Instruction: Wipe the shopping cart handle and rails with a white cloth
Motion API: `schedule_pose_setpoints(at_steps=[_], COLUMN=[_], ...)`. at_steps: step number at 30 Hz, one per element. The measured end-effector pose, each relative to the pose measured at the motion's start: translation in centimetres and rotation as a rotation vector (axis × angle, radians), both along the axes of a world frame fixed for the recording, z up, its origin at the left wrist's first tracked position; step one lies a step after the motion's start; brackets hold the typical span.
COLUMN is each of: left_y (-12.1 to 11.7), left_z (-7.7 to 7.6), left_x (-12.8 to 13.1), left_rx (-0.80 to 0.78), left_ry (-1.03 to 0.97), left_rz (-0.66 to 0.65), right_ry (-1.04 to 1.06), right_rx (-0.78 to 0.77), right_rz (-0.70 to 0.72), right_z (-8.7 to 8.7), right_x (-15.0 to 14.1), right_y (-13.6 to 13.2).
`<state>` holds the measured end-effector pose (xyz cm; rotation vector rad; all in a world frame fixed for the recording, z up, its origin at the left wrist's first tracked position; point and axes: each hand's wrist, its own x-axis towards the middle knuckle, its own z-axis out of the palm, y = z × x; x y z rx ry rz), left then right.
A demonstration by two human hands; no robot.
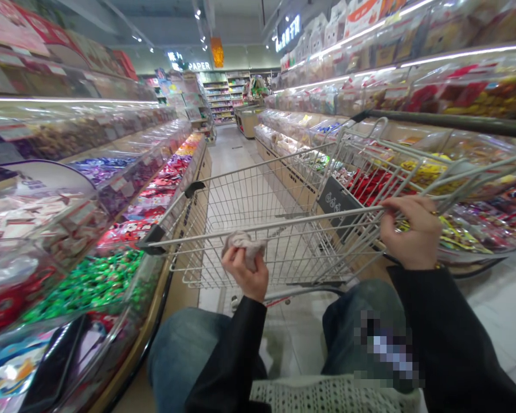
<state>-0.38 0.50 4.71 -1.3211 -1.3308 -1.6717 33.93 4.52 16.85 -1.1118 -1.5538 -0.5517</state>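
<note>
My right hand [410,232] is closed around the grey handle [284,221] of a wire shopping cart [241,201], near the handle's right end. My left hand [246,274] grips a crumpled beige cloth [245,248], which sits just under the handle near its middle. I cannot tell whether the cloth touches the bar. The cart basket holds no visible goods. Black sleeves cover both my forearms, and my jeans-clad legs show below the cart.
Lit bulk candy bins [98,281] with clear lids line the left side, and more bins [468,223] stand close to the cart's right. A tiled aisle floor [227,149] runs ahead to shelving [217,94] at the far end.
</note>
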Motion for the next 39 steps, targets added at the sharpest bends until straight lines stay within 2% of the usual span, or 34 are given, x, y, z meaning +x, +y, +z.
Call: schedule_pose_setpoints(at_steps=[3, 7, 12, 15, 18, 23, 26, 29, 33, 36, 39], left_y=[0.3, -0.3, -0.6, -0.2, -0.4, -2.2, -2.6, -2.0, -0.4, 0.8, 1.5], left_z=[0.4, 0.6, 0.1, -0.9, -2.4, -5.4, -5.7, -4.1, 0.5, 4.3, 6.4], left_x=[3.6, 5.2, 7.2, 8.4, 8.0, 4.9, 4.4, 5.8, 9.9, 13.4, 16.2], left_rx=[-0.025, -0.018, -0.139, -0.136, -0.156, -0.266, -0.297, -0.288, -0.259, -0.245, -0.213], left_ry=[-0.015, -0.039, 0.255, 0.314, 0.382, 0.552, 0.589, 0.656, 0.766, 0.823, 0.915], left_rz=[-0.017, -0.03, -0.251, -0.249, -0.219, -0.203, -0.192, -0.214, -0.291, -0.275, -0.274], right_ry=[-0.006, -0.01, -0.014, -0.025, -0.036, -0.003, 0.009, 0.009, -0.001, -0.026, -0.031], right_rx=[-0.016, -0.016, 0.016, 0.008, 0.008, -0.007, -0.02, -0.002, 0.002, -0.024, -0.046], right_rz=[0.007, 0.037, 0.03, 0.043, 0.057, 0.051, 0.046, 0.059, 0.074, 0.106, 0.139], right_z=[0.0, 0.1, 0.2, 0.1, 0.2, 0.3, 0.3, 0.3, 0.1, 0.0, 0.0], right_x=[0.1, 0.1, 0.0, 0.2, 0.3, 0.1, 0.0, 0.1, 0.6, 1.1, 1.6], right_y=[-0.1, -0.2, -0.3, -0.3, -0.4, -0.5, -0.5, -0.4, -0.4, -0.6, -0.8])
